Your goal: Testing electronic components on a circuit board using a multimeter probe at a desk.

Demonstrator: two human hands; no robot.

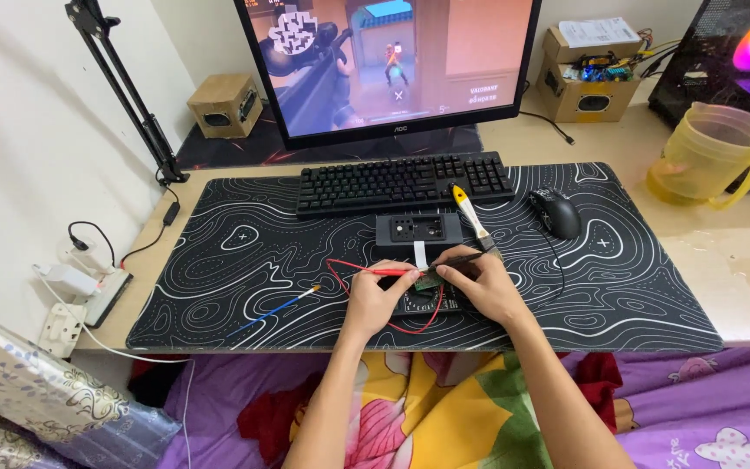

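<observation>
From the head view, your left hand (378, 295) is closed around a red probe (381, 272), its tip meeting a small green circuit board (428, 280) just in front of the black keyboard (404, 181). Your right hand (479, 282) pinches a black probe (459, 258) whose tip comes down on the same board. A red wire (338, 278) loops under your left hand. Between the board and the keyboard sits a dark rectangular module (418, 230) with a white ribbon running toward the board. A yellow-handled brush (470, 211) leans across the keyboard's right front corner, a black mouse (555, 213) lies right of the keyboard, and a blue wire (273, 311) lies well to its front left on the patterned desk mat (219, 260).
</observation>
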